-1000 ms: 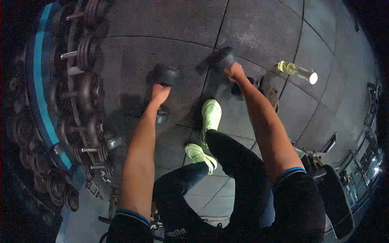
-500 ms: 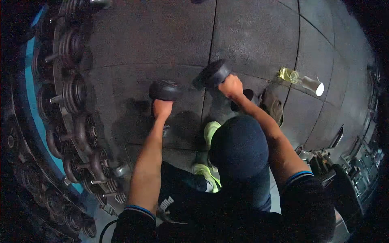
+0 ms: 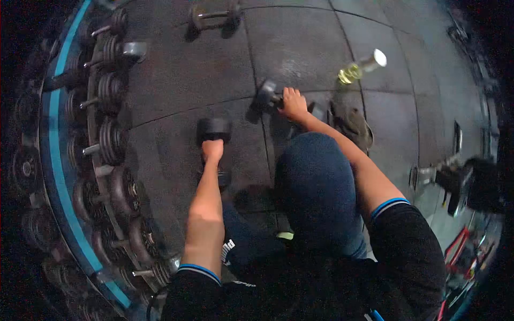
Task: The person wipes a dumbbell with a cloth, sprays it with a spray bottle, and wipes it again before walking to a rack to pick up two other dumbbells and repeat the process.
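Note:
My left hand (image 3: 213,151) is closed around the handle of a black dumbbell (image 3: 213,129). One round head shows beyond the fist, and the other is partly hidden below my forearm. A second dumbbell (image 3: 266,93) is at my right hand (image 3: 294,105), low by the rubber floor. The fingers of that hand are stretched out over the handle rather than wrapped round it. My palm and wrist cover part of this handle. Between my arms rises my bent knee (image 3: 316,176) in dark trousers.
A rack of dumbbells (image 3: 111,142) lines the left side, beside a blue strip (image 3: 54,120). Another dumbbell (image 3: 215,16) lies on the floor ahead. To the right are a dark cloth-like item (image 3: 353,125) and a bottle with yellow liquid (image 3: 350,74). Gym equipment (image 3: 455,179) stands farther right.
My right fist has loosened, and its fingers now stretch out over the dumbbell. My left hand keeps its grip. The view has shifted, bringing the dumbbell ahead into sight.

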Demonstrator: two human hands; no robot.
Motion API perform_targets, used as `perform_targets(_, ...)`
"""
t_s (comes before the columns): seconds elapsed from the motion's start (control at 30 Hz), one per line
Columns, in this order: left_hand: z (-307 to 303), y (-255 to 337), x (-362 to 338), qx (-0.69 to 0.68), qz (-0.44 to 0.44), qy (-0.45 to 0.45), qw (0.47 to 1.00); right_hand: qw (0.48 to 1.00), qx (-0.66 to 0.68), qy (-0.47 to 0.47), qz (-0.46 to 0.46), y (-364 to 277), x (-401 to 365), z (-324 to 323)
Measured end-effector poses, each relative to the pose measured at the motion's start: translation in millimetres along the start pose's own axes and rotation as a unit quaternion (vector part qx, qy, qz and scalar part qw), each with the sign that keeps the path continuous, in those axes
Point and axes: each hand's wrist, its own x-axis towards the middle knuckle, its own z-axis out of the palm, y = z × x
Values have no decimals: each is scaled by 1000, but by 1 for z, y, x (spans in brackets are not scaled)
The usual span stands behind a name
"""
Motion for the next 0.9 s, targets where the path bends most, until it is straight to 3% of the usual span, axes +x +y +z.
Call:
perform_targets(0.07,-2,10,-14,23,-11,2,1000,991,-14,127,-29,-10,-40,-36)
perform_targets(0.17,1,5,-14,7,-2,13,1000,992,107,65,-16,11,-106,-83)
perform_targets(0.2,3,6,-12,5,6,9,1000,986,165,3,-32,42,-124,-87)
perform_targets(0.23,-4,10,-16,20,10,-8,1000,981,169,11,93,45,-154,-109)
perform_targets(0.27,-8,12,-20,12,3,-1,1000,959,250,-34,133,57,-177,-133)
perform_targets(0.33,-8,6,-9,-1,10,3,1000,955,229,-30,187,64,-207,-199)
perform_targets(0.47,-6,10,-5,-11,8,1,1000,943,261,169,120,72,-273,-300)
perform_targets(0.53,-18,18,-24,15,8,-6,1000,905,332,186,191,33,-306,-352)
perform_targets(0.57,-16,18,-27,21,1,-4,1000,876,379,220,203,17,-322,-361)
perform_targets(0.63,-14,21,-27,33,-11,3,999,902,317,223,192,-8,-348,-366)
perform_targets(0.7,-1,10,3,64,16,-64,996,935,238,230,125,-27,-368,-357)
perform_targets(0.73,-9,10,-2,77,27,-98,992,929,265,227,125,-35,-377,-354)
perform_targets(0.9,-34,-12,-40,161,97,-62,980,921,309,214,104,-47,-386,-351)
